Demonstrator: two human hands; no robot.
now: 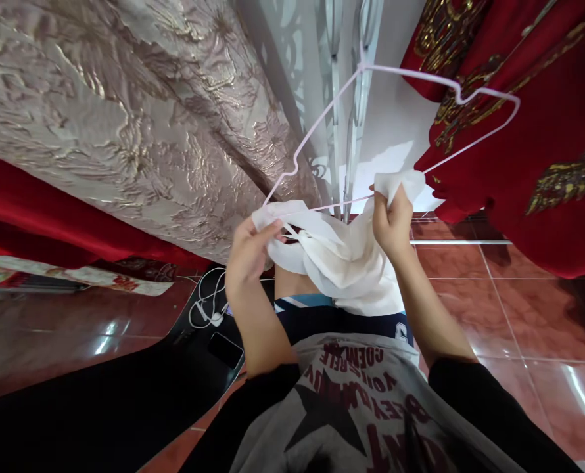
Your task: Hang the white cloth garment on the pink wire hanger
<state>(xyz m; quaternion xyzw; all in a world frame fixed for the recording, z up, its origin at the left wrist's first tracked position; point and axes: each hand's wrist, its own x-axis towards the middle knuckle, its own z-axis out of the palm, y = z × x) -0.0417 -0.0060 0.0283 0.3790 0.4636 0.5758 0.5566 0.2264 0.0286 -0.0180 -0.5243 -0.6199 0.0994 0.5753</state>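
A thin white garment hangs between my two hands and drapes down over my lap. My left hand pinches its left edge, thumb on top, near some thin white straps. On the other side my right hand grips a bunched part of the cloth, fingers closed. A pale pink wire clothes hanger stands above the garment, its hook end pointing away from me. The hanger's lower left corner goes behind the cloth at my left hand, and its bottom bar passes by the cloth in my right hand.
Beige embossed fabric hangs at the left and red cloth with gold sequins at the right. Silvery metal posts rise ahead. A phone and a white cable lie on a black surface. Red tiles cover the floor.
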